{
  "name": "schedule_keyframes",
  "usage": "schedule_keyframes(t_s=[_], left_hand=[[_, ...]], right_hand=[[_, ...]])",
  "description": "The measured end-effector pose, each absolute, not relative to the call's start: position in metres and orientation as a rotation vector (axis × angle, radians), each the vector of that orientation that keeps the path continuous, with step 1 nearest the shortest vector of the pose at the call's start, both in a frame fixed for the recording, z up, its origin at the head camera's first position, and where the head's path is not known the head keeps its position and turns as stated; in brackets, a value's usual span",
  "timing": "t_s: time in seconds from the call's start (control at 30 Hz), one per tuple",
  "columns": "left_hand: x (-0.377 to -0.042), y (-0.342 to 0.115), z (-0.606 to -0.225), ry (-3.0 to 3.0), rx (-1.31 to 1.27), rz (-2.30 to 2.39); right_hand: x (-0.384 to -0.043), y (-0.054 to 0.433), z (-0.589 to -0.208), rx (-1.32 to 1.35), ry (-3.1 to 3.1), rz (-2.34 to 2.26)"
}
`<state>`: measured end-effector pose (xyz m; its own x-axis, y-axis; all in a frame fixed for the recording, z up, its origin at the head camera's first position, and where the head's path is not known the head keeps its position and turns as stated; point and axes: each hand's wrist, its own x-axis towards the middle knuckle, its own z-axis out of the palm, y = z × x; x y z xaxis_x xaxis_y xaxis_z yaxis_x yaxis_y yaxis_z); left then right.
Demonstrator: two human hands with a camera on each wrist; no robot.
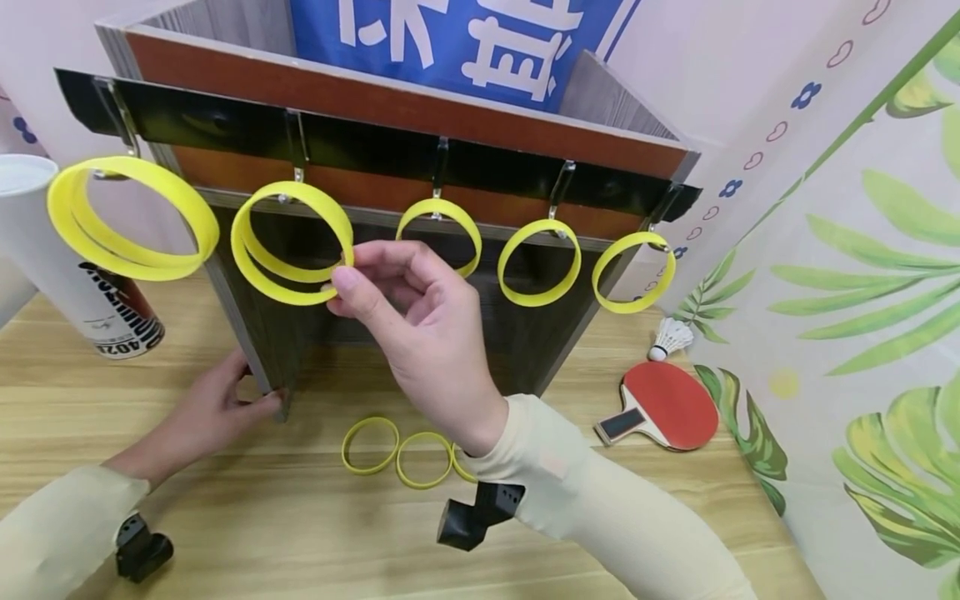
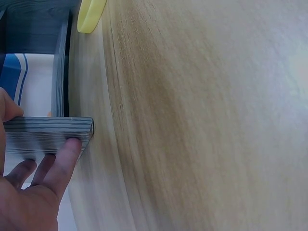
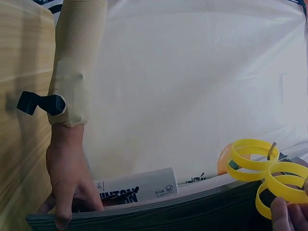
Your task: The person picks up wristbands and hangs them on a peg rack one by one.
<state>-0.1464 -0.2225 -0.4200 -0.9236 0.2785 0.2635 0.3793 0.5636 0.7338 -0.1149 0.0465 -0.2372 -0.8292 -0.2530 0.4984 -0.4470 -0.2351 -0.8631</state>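
My right hand (image 1: pixel 435 342) pinches a yellow ring (image 1: pixel 240 242) between thumb and fingers, at the second hook from the left on a black strip (image 1: pixel 367 143). Two ring bands overlap at this hook. Low on the left, my left hand (image 1: pixel 206 417) grips the front edge of the wooden unit's side panel (image 2: pixel 48 126), thumb on one face and fingers on the other. More yellow rings hang from the other hooks: overlapping bands at the far left (image 1: pixel 60 204), then single rings on the third (image 1: pixel 477 246), fourth (image 1: pixel 501 262) and fifth hooks (image 1: pixel 597 275).
Three yellow rings (image 1: pixel 367 472) lie on the wooden table (image 1: pixel 300 533) below my right wrist, one partly hidden. A shuttlecock tube (image 1: pixel 82 275) stands at the left. On the right lie a red table tennis bat (image 1: pixel 671 404) and a shuttlecock (image 1: pixel 670 336), beside a leaf-patterned wall.
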Motion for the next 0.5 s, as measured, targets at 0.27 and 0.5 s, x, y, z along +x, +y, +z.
schedule_keyframes(t_s=[0.27, 0.5], left_hand=[[-0.146, -0.222, -0.419, -2.660, -0.568, -1.307], [-0.146, -0.222, -0.419, -2.683, -0.551, -1.300]], right_hand=[[-0.114, 0.050, -0.241, 0.867, -1.910, 2.178], [-0.114, 0.058, -0.249, 0.877, -1.946, 2.195]])
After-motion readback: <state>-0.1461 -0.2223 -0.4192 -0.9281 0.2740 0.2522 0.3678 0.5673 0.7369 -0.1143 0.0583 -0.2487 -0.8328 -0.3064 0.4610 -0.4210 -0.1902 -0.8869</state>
